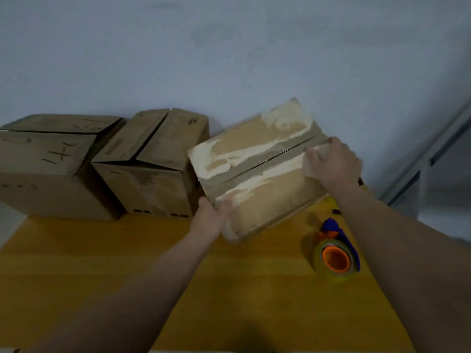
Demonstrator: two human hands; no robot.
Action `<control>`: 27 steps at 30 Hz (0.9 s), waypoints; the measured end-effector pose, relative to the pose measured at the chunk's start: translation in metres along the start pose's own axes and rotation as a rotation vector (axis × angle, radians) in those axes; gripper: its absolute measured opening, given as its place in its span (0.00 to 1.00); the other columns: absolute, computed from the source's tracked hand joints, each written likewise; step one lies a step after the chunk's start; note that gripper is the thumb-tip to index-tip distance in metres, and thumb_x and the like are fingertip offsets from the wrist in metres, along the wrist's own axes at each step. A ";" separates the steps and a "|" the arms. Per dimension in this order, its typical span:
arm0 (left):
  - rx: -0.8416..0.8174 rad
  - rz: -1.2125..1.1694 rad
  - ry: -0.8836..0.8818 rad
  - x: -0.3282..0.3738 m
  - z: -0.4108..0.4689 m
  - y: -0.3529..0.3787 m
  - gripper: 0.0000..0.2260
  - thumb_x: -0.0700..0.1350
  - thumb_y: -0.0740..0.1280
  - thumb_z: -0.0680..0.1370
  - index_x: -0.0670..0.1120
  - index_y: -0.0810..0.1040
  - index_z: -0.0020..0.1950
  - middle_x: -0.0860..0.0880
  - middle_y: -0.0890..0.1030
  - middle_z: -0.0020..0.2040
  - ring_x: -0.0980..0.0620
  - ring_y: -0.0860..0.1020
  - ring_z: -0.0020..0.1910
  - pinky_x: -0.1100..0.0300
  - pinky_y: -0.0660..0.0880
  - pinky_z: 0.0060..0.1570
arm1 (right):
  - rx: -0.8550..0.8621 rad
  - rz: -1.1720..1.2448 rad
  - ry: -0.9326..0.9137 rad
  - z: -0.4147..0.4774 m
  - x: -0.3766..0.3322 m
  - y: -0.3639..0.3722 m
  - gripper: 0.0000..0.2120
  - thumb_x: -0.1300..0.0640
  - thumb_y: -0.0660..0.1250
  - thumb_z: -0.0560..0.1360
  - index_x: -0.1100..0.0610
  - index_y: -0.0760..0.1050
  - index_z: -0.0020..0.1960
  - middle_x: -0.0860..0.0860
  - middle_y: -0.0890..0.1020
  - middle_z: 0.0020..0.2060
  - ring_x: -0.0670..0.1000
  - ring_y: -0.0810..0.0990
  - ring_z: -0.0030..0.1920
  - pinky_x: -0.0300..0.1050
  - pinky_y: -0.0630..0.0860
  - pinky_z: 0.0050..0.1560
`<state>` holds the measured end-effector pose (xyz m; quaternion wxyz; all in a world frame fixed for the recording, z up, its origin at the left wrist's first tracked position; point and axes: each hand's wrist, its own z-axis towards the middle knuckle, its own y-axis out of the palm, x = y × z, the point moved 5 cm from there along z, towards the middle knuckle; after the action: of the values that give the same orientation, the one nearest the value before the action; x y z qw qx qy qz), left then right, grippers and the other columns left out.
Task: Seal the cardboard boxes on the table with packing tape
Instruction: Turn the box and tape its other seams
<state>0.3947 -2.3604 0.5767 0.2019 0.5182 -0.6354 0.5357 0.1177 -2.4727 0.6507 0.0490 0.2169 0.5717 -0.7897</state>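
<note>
A worn cardboard box (257, 171) with torn, peeled paper along its centre seam is tilted up off the yellow table (102, 263), its top face turned toward me. My left hand (212, 217) grips its near left corner. My right hand (331, 161) holds its right edge at the end of the seam. A blue tape dispenser (336, 253) with an orange core and a roll of clear tape lies on the table to the right, below the box.
Two more cardboard boxes stand against the wall at the left: a large one (48, 164) with handwritten marks and a middle one (153, 164) with loose flaps. A small dark pen-like object (336, 211) lies near the table's right edge. A metal frame (428, 154) runs at right.
</note>
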 end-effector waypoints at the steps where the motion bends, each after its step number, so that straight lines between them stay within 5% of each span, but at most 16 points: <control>1: -0.021 -0.040 -0.054 -0.012 0.001 0.009 0.31 0.61 0.59 0.78 0.41 0.58 0.72 0.44 0.73 0.61 0.42 0.75 0.57 0.45 0.76 0.54 | 0.001 -0.056 -0.070 0.006 -0.008 0.002 0.33 0.35 0.57 0.76 0.58 0.66 0.69 0.58 0.75 0.62 0.61 0.73 0.62 0.55 0.64 0.62; 5: -0.043 -0.153 -0.168 -0.043 -0.005 0.034 0.20 0.57 0.62 0.79 0.40 0.72 0.56 0.43 0.78 0.46 0.43 0.80 0.44 0.46 0.81 0.42 | -0.027 -0.210 -0.339 0.012 -0.034 0.021 0.36 0.32 0.56 0.75 0.60 0.65 0.70 0.59 0.75 0.60 0.61 0.73 0.60 0.55 0.64 0.60; 8: -0.023 -0.053 -0.219 -0.057 -0.009 0.041 0.23 0.58 0.59 0.80 0.37 0.78 0.47 0.37 0.80 0.38 0.39 0.81 0.38 0.45 0.81 0.37 | -0.114 -0.282 -0.473 0.018 -0.045 0.042 0.35 0.33 0.55 0.76 0.59 0.62 0.71 0.59 0.74 0.62 0.60 0.72 0.61 0.54 0.62 0.61; 12: 0.047 0.412 -0.023 -0.048 -0.003 0.028 0.20 0.61 0.60 0.78 0.46 0.74 0.39 0.48 0.76 0.33 0.50 0.76 0.31 0.53 0.74 0.31 | -0.189 -0.245 -0.585 0.043 -0.053 0.061 0.35 0.32 0.54 0.75 0.58 0.64 0.71 0.58 0.74 0.62 0.59 0.71 0.62 0.54 0.60 0.61; 14: 0.203 0.674 0.148 -0.033 0.004 0.016 0.18 0.61 0.65 0.75 0.47 0.71 0.41 0.49 0.73 0.40 0.50 0.73 0.38 0.57 0.69 0.35 | -0.233 -0.233 -0.612 0.050 -0.056 0.073 0.36 0.32 0.55 0.75 0.58 0.63 0.71 0.58 0.74 0.62 0.59 0.70 0.62 0.54 0.60 0.61; 16: 0.247 0.818 0.297 -0.027 0.011 0.015 0.21 0.61 0.64 0.75 0.47 0.73 0.60 0.45 0.72 0.62 0.43 0.69 0.62 0.50 0.67 0.59 | -0.280 -0.239 -0.627 0.053 -0.067 0.084 0.35 0.33 0.55 0.76 0.58 0.62 0.72 0.59 0.73 0.63 0.60 0.70 0.63 0.54 0.60 0.61; 18: 0.135 0.968 0.418 -0.033 0.017 0.023 0.29 0.65 0.50 0.78 0.54 0.52 0.77 0.46 0.52 0.78 0.42 0.49 0.76 0.41 0.48 0.72 | -0.315 -0.252 -0.649 0.052 -0.080 0.093 0.34 0.35 0.55 0.77 0.58 0.60 0.73 0.60 0.72 0.64 0.61 0.70 0.63 0.54 0.60 0.62; 20: 0.059 1.021 0.431 -0.044 0.017 0.031 0.28 0.67 0.34 0.76 0.61 0.34 0.74 0.50 0.36 0.77 0.46 0.36 0.76 0.40 0.41 0.72 | -0.354 -0.239 -0.661 0.048 -0.089 0.102 0.32 0.38 0.53 0.80 0.59 0.56 0.75 0.61 0.69 0.67 0.61 0.67 0.67 0.56 0.57 0.66; 24: 0.111 0.973 0.313 -0.052 0.014 0.043 0.27 0.67 0.28 0.74 0.62 0.28 0.72 0.54 0.29 0.74 0.50 0.29 0.73 0.44 0.34 0.71 | -0.431 -0.244 -0.692 0.032 -0.084 0.115 0.29 0.43 0.45 0.82 0.54 0.45 0.79 0.59 0.48 0.77 0.59 0.44 0.77 0.64 0.36 0.72; 27: 0.119 0.950 0.222 -0.049 0.015 0.051 0.27 0.66 0.29 0.74 0.62 0.27 0.71 0.55 0.26 0.72 0.50 0.27 0.72 0.43 0.32 0.71 | -0.513 -0.213 -0.738 0.009 -0.063 0.120 0.27 0.42 0.45 0.82 0.48 0.45 0.79 0.55 0.41 0.78 0.59 0.37 0.76 0.67 0.34 0.70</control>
<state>0.3732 -2.3574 0.5082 -0.0282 0.1217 -0.7444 0.6559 0.2112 -2.5328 0.5727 0.2199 -0.1579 0.7122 -0.6476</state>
